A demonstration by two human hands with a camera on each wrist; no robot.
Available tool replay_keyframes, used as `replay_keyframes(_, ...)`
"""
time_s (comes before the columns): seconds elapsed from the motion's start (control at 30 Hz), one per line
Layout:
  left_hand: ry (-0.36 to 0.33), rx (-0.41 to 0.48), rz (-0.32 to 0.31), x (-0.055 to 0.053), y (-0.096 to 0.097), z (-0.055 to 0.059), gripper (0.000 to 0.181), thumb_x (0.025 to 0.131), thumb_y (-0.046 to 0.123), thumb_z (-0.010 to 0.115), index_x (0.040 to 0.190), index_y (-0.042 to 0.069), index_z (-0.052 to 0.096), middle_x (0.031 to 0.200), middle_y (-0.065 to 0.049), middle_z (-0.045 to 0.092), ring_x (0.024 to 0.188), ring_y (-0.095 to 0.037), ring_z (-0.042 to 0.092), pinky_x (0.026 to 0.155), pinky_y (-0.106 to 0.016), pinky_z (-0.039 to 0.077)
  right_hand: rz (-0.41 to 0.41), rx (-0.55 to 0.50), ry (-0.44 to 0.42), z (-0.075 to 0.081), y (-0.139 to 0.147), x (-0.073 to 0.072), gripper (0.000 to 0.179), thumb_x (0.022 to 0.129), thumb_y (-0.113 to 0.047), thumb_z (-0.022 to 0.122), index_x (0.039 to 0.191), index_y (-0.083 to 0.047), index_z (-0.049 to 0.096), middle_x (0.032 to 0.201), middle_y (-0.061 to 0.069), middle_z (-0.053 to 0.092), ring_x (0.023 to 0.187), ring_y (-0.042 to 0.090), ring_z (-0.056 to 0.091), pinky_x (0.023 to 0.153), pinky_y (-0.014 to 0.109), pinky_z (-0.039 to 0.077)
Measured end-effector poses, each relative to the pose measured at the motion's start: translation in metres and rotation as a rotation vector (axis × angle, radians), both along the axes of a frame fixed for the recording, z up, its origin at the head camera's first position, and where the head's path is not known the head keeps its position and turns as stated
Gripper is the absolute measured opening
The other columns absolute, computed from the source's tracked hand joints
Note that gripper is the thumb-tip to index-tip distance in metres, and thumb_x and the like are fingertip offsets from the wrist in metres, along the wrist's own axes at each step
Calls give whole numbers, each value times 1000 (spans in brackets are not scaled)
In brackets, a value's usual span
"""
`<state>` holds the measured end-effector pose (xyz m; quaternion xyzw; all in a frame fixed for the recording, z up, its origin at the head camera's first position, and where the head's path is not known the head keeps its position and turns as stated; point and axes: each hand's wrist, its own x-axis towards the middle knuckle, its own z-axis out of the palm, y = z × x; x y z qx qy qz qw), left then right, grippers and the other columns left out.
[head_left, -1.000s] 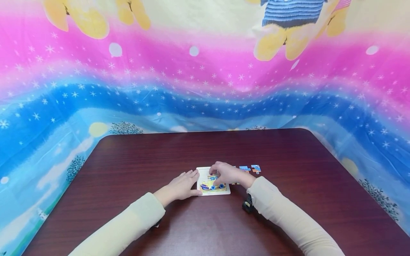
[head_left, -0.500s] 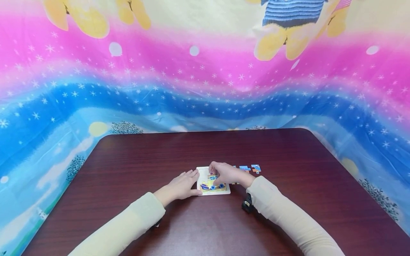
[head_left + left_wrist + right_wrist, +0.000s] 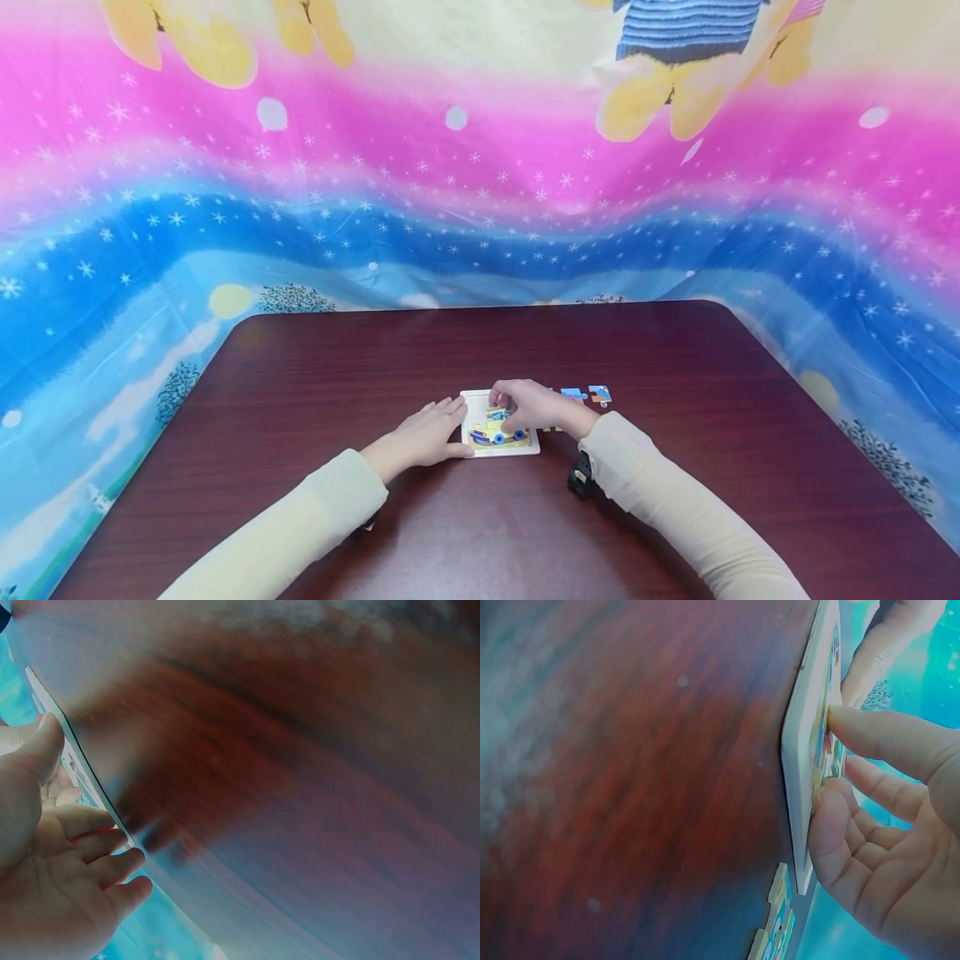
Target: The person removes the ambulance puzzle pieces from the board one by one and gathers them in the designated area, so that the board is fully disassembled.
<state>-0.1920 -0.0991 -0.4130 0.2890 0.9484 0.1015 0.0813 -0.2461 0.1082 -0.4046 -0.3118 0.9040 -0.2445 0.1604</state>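
Note:
A small white-framed jigsaw board (image 3: 500, 452) lies on the table, partly filled with a picture of a yellow vehicle. My left hand (image 3: 426, 435) rests along the board's left edge, its fingers extended and the thumb at the near left corner. Over the right part of the board, the right hand (image 3: 536, 407) pinches a puzzle piece (image 3: 498, 413) with yellow and blue on it. The right wrist view has the thumb and curled fingers (image 3: 840, 817) around that piece, close against the board. Part of the board is hidden beneath the right hand.
Several loose puzzle pieces (image 3: 599, 394) lie right of the board, some partly covered by the right wrist. The dark wooden table (image 3: 375, 358) ends at a patterned cloth backdrop (image 3: 480, 208) behind it.
The piece under the right fingers has shifted and tilted slightly over the vehicle picture. Both hands stay almost in the same place.

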Motion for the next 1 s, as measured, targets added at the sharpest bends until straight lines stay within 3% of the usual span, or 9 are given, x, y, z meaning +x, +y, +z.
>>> replay_keyframes(0.63,-5,12,7,-1,0,-1,75,85,46,61,134,-7,41,141,-20,35,130,-34,30,104,-45,27,-33,15,-10,2,0,0,30,75,-4,73,100,-9,58,88,-3,55,78,13,51,70,30,46)
replay_keyframes(1.0,-15,-4,11,1,1,1,74,86,45,61,135,-7,41,142,-19,35,130,-33,30,104,-45,27,-8,-96,5,3,14,-6,33,76,-6,72,107,-7,60,93,-3,58,79,10,56,70,27,49)
